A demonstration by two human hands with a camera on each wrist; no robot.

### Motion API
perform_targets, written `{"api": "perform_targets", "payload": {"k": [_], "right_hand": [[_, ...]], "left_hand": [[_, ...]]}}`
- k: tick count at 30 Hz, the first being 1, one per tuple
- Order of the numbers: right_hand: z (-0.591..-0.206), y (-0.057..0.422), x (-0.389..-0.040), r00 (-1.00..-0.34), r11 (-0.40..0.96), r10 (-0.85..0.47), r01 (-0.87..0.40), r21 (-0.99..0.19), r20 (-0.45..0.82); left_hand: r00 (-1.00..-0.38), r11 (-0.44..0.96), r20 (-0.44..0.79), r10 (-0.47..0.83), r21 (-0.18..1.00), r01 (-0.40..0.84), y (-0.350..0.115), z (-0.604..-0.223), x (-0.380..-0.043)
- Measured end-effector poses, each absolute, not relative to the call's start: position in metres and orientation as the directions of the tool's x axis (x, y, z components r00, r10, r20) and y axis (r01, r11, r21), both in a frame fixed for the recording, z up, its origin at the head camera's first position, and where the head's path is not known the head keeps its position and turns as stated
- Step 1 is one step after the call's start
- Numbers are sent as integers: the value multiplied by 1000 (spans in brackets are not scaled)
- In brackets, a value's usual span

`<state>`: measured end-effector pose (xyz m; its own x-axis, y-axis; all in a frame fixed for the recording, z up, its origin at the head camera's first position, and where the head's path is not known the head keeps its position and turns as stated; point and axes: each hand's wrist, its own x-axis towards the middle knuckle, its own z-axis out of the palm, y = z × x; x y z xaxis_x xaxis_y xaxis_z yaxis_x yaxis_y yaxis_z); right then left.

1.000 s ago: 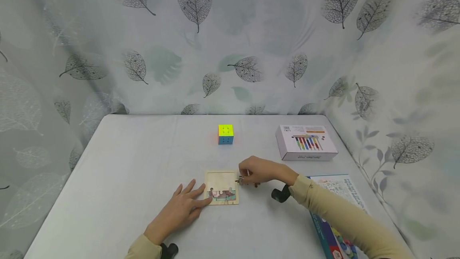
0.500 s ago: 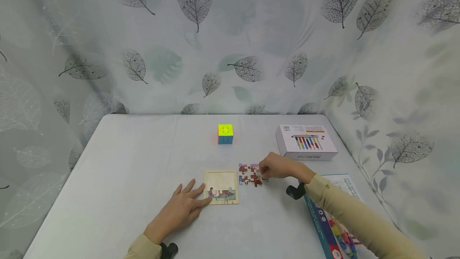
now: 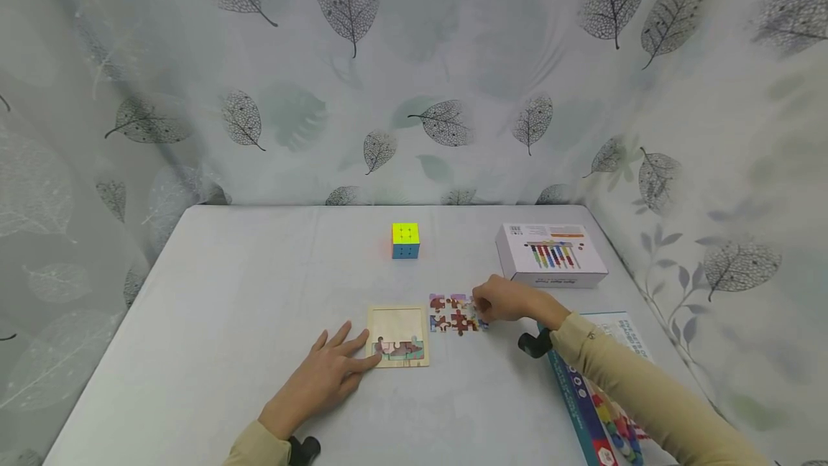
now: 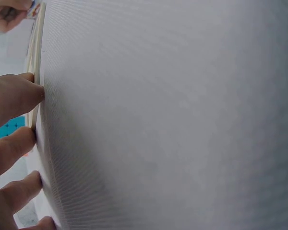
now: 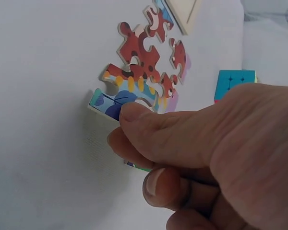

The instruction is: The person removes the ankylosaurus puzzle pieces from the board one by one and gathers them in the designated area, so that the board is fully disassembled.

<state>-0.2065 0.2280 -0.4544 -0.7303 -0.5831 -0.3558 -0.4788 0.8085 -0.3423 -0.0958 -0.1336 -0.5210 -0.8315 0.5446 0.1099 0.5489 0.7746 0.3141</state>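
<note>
The right hand [image 3: 507, 299] has moved away from the square pale wooden puzzle tray [image 3: 397, 323] to the right end of the loose red, purple and blue wooden jigsaw pieces [image 3: 459, 321], just right of the tray. More of them show now, and it seems to pinch one flat blue wooden piece with dark leaves [image 5: 113, 103]. Only the tray's near part is filled, so the work looks part done. The left hand [image 3: 332, 369] is spread wide, touching the tray's left edge. I count one tray, one yellow-and-blue plastic cube [image 3: 405, 240] behind it, one white cardboard box [image 3: 551, 256] and one blue cardboard box [image 3: 578, 398] to its right. The right hand may hide some loose pieces, so I can't count those.
</note>
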Motion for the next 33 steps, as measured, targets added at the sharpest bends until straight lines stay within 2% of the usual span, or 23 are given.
{"api": "perform_targets", "payload": {"k": [10, 33], "right_hand": [[-460, 228, -205, -769, 877, -477, -378, -297, -426], [-468, 228, -213, -780, 899, -436, -357, -253, -450]], "left_hand": [[-824, 768, 120, 554, 310, 561, -134, -521, -96], [-826, 774, 120, 551, 296, 560, -135, -524, -96]]}}
